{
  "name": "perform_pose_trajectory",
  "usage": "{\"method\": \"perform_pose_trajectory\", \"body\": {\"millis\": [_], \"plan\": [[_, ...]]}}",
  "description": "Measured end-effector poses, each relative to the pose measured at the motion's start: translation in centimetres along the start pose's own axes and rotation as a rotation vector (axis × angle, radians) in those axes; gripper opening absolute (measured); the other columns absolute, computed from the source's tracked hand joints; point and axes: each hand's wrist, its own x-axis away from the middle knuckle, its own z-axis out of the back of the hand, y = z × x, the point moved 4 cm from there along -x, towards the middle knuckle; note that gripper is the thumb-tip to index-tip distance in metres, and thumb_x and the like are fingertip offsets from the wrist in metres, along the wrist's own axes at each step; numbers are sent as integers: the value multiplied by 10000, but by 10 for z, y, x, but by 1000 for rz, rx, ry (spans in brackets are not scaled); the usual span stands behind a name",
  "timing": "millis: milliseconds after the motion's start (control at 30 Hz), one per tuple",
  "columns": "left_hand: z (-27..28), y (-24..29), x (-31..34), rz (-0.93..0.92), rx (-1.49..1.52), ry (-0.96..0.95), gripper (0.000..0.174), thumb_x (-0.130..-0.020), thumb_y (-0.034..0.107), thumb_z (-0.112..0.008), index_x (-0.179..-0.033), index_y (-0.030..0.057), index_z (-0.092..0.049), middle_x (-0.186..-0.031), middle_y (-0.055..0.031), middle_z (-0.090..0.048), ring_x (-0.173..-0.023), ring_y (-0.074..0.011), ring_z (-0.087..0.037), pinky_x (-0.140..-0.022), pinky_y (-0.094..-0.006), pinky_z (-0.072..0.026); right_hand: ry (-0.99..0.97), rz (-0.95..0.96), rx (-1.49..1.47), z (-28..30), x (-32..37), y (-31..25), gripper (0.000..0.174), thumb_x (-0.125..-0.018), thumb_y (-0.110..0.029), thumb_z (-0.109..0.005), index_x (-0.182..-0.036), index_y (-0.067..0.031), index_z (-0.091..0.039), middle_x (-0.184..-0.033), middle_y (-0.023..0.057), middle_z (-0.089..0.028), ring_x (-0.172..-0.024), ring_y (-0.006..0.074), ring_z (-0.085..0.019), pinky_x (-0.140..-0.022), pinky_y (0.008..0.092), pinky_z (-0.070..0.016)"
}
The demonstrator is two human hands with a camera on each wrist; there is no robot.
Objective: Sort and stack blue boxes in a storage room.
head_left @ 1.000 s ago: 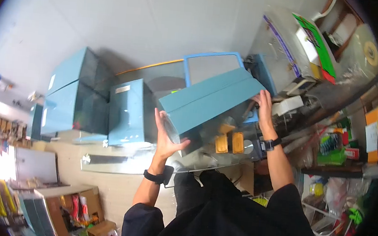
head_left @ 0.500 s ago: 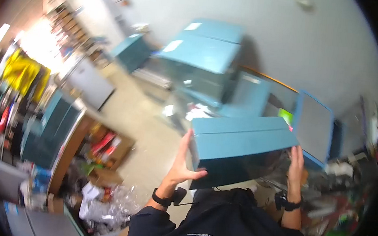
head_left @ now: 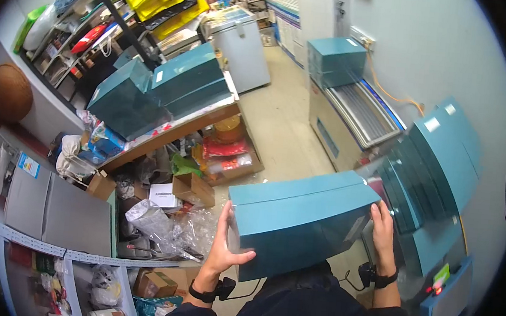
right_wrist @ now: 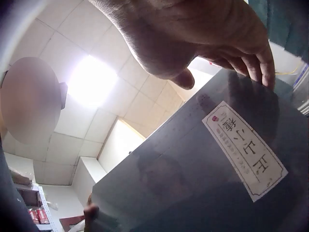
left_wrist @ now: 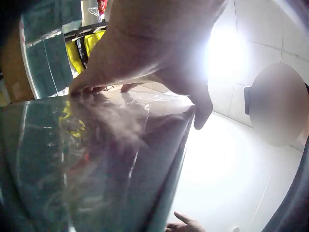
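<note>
A long teal box (head_left: 298, 222) wrapped in clear film is carried in front of my chest, held between both hands. My left hand (head_left: 225, 243) presses flat against its left end, thumb under the lower edge. My right hand (head_left: 382, 226) presses flat on the right end with straight fingers. In the left wrist view the left hand (left_wrist: 154, 53) lies on the box's film-covered face (left_wrist: 91, 164). Through the right wrist camera, the right hand (right_wrist: 203, 38) touches the box's dark end panel (right_wrist: 203, 183), which bears a white label (right_wrist: 244, 150).
A stack of similar teal boxes (head_left: 438, 174) stands close on the right by the white wall. More teal boxes (head_left: 163, 87) sit on a wooden table at the left, with cartons and plastic bags (head_left: 170, 211) on the floor beneath. A white chest freezer (head_left: 242, 43) stands farther off.
The box has come away from the stack and now sits lower, near my chest. My view has swung round to the cluttered shop floor and table. Both hands keep their places on the box ends.
</note>
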Motion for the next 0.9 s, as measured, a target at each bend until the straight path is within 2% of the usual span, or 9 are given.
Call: {"method": "perform_pose_trajectory", "body": {"millis": [133, 267, 333, 400, 467, 600, 667, 867, 900], "plan": [[45, -9, -57, 12, 26, 188, 1223, -559, 239, -855, -1486, 24, -87, -1452, -183, -271, -1362, -300, -269, -1134, -405, -185, -73, 223, 28, -75, -122, -40, 359, -964, -284, -507, -1116, 37, -563, -898, 107, -638, -845, 122, -557, -751, 300, -445], [79, -4, -139, -96, 111, 399, 1141, -596, 296, -834, -1466, 24, -147, -1394, -158, -331, -1293, -279, -350, -1084, -409, -287, -248, 267, 201, -156, -263, -112, 434, -927, -356, -555, -1133, 26, -575, -1002, 203, -648, -929, 257, -631, -823, 323, -466], [99, -4, -181, -175, 178, 513, 1092, -609, 310, -821, -1451, 24, -186, -1360, -145, -361, -1260, -266, -380, -1060, -407, -317, -248, 509, 173, -208, -327, -161, 461, -913, -390, -568, -1148, 6, -576, -1037, 213, -645, -970, 319, -628, -848, 365, -466], [111, -4, -217, -228, 335, 677, 1011, -629, 305, -799, -1429, 45, -240, -1307, -122, -403, -1209, -260, -416, -1035, -409, -341, -319, 642, 266, -268, -384, -224, 595, -896, -483, -556, -1158, 51, -559, -1082, 248, -628, -1032, 364, -608, -897, 415, -453], [126, -9, -253, -292, 468, 831, 988, -639, 285, -790, -1432, 63, -243, -1301, -115, -406, -1204, -263, -419, -1033, -412, -344, -169, 839, 418, -337, -426, -287, 804, -855, -622, -518, -1159, 122, -531, -1109, 306, -598, -1074, 397, -583, -940, 435, -437], [149, -27, -336, -423, 545, 1018, 735, -753, 295, -712, -1362, 66, -371, -1278, -87, -463, -1199, -252, -441, -1035, -414, -366, -439, 800, 754, -488, -474, -397, 1066, -720, -804, -515, -1168, 163, -488, -1151, 347, -560, -1090, 392, -580, -929, 463, -448], [163, -30, -373, -443, 645, 1050, 751, -775, 300, -726, -1384, 73, -351, -1321, -80, -444, -1235, -241, -409, -1072, -408, -322, -358, 915, 763, -564, -489, -411, 1174, -607, -884, -526, -1224, 114, -499, -1252, 315, -516, -1173, 434, -513, -970, 490, -412], [202, -26, -423, -566, 719, 1128, 837, -821, 105, -696, -1474, 126, -173, -1476, -57, -266, -1351, -212, -260, -1142, -396, -183, -660, 899, 940, -756, -530, -384, 1045, -659, -757, -620, -1334, 20, -440, -1344, 282, -457, -1259, 419, -438, -1045, 483, -349], [206, -23, -423, -556, 783, 1071, 948, -823, 4, -642, -1498, 121, 12, -1525, -74, -154, -1392, -226, -156, -1148, -406, -79, -747, 872, 1013, -772, -527, -383, 1052, -661, -753, -621, -1353, 15, -423, -1362, 280, -441, -1274, 419, -422, -1054, 486, -341]]}}
